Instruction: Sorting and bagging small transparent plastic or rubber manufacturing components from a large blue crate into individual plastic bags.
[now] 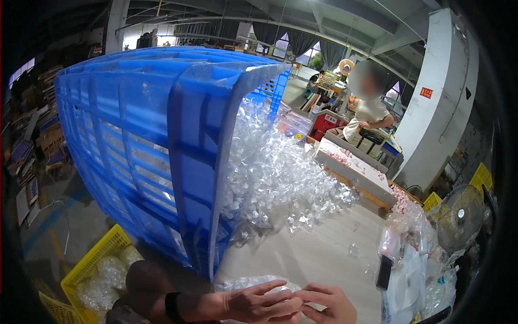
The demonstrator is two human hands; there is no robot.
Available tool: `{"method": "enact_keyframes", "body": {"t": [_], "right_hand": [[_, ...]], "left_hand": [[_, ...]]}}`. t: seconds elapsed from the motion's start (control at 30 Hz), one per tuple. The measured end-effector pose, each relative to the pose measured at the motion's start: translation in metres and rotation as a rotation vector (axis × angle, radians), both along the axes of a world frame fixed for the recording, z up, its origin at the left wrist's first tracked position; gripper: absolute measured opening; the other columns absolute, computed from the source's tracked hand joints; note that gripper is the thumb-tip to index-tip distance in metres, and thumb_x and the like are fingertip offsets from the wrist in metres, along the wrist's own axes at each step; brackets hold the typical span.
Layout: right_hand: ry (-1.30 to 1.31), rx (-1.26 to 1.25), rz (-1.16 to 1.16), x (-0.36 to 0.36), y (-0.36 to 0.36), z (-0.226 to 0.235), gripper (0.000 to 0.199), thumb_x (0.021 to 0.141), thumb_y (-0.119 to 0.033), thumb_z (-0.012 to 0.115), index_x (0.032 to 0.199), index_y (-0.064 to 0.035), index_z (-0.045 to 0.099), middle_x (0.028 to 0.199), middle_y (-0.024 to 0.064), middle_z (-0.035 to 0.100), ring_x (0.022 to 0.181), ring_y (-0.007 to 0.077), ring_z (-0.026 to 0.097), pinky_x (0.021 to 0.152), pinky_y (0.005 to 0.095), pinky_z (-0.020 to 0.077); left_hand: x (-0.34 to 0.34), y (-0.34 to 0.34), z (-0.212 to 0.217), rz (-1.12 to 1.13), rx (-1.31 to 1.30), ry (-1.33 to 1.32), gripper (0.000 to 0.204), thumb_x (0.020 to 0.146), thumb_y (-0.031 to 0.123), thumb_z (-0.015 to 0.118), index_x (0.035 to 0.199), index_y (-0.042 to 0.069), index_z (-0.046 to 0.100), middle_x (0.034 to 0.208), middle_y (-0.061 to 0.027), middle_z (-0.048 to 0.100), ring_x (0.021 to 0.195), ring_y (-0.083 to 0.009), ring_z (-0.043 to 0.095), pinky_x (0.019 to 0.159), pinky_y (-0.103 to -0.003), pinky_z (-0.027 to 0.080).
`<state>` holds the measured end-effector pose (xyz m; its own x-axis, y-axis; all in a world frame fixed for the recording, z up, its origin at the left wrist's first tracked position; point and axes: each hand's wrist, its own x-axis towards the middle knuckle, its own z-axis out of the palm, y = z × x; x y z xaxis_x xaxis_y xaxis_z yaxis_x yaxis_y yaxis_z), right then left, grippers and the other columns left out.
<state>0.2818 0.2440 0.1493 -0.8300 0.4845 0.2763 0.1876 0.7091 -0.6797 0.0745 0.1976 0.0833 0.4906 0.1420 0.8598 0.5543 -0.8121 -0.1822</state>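
Note:
Low in the head view, my left hand [263, 303] and my right hand [330, 304] meet over the near edge of the table [307, 251]. The fingertips of both are closed together, with a small glint of clear plastic between them; what they hold is too small to make out. Just beyond my left hand lies a clear plastic bag [253, 282], partly covered by it. A large blue plastic crate [197, 129] rests on its side to the left, its mouth facing right. From it spreads a heap of small clear plastic pieces [291, 178].
A yellow basket [73, 281] with clear bags stands at the lower left. On the right are a black phone [383, 271], plastic bags [413, 278] and a fan [460, 216]. Pink pieces lie on a white board [353, 164]; beyond it sits a person [367, 116].

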Motion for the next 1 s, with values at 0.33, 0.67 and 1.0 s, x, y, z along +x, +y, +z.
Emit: {"method": "enact_keyframes", "body": {"t": [0.33, 0.67, 1.0], "right_hand": [[0.068, 0.301, -0.200, -0.003, -0.031, 0.019, 0.034, 0.063, 0.001, 0.065, 0.096, -0.0029, 0.060, 0.080, 0.0134, 0.056, 0.067, 0.0305, 0.057, 0.059, 0.0356, 0.0472], [0.013, 0.492, -0.345, -0.007, -0.032, 0.016, 0.032, 0.066, -0.002, 0.065, 0.097, -0.0043, 0.060, 0.088, 0.0128, 0.058, 0.068, 0.0305, 0.058, 0.058, 0.0369, 0.0468], [-0.108, 0.478, -0.259, -0.004, -0.025, 0.024, 0.023, 0.074, -0.008, 0.061, 0.097, -0.0038, 0.060, 0.092, 0.0147, 0.058, 0.080, 0.0324, 0.058, 0.067, 0.0395, 0.0475]], "left_hand": [[0.003, -0.009, 0.011, 0.074, -0.060, 0.030, 0.013, 0.077, 0.024, 0.068, 0.082, 0.015, 0.060, 0.096, -0.0066, 0.057, 0.088, -0.0254, 0.058, 0.081, -0.042, 0.051], [0.010, 0.000, 0.008, 0.181, -0.157, -0.109, 0.013, 0.074, 0.018, 0.067, 0.084, 0.013, 0.060, 0.089, -0.0016, 0.057, 0.084, -0.0147, 0.058, 0.068, -0.026, 0.046], [0.005, 0.001, 0.018, 0.284, -0.214, 0.077, 0.017, 0.069, 0.024, 0.069, 0.074, 0.016, 0.054, 0.069, 0.0026, 0.045, 0.062, -0.0122, 0.051, 0.054, -0.023, 0.038]]}}
